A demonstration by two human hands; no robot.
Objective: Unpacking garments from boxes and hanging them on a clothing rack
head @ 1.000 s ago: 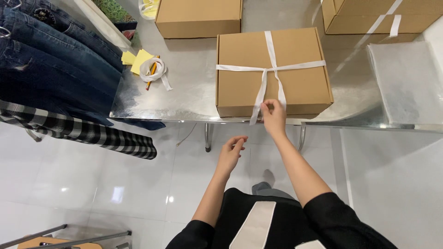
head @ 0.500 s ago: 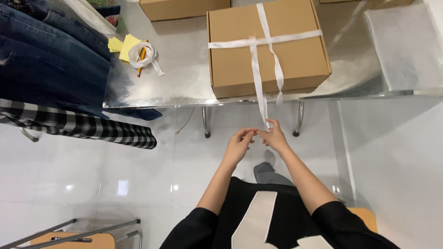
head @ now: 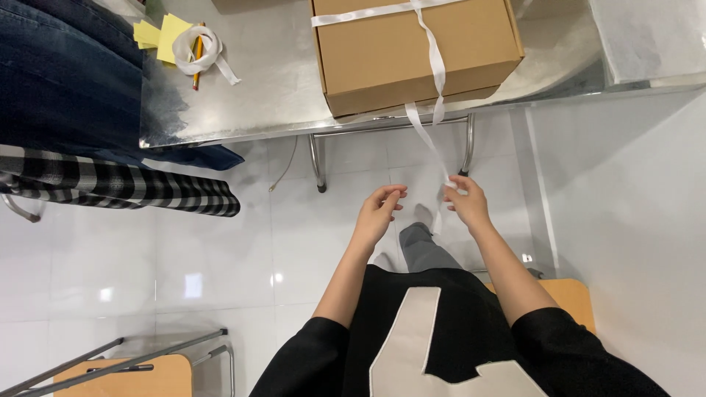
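White satin-like ribbon [head: 430, 140] hangs down from a plain brown cardboard box [head: 415, 51] that sits near the front edge of the shiny steel bench [head: 272, 88], and the loose end of that ribbon runs down past the bench edge to the person's right hand [head: 465, 204]. The fingers [head: 450, 192] of that hand are pinched together on the ribbon's tail, holding it out over the white tiled floor [head: 184, 242], below the level of the bench top. The left hand [head: 379, 213] hovers just beside it, a little lower and to the left, its fingers curled loosely toward the thumb with nothing that I can see between them; it does not touch the ribbon. The ribbon is wrapped crosswise over the box lid, one band along the top edge of the view and another down the front face, where a shorter second tail dangles beside the long one. Further left on the bench lies a loose coil of the same white ribbon [head: 197, 50] with a yellow pencil [head: 196, 62] across it, next to some yellow sticky notes [head: 160, 32]. Dark blue denim jeans [head: 66, 81] hang at the far left, with a black-and-white checked cloth [head: 118, 187] below them. Both forearms are bare below black sleeves, and a pale wooden stool seat [head: 129, 375] shows at the lower left.
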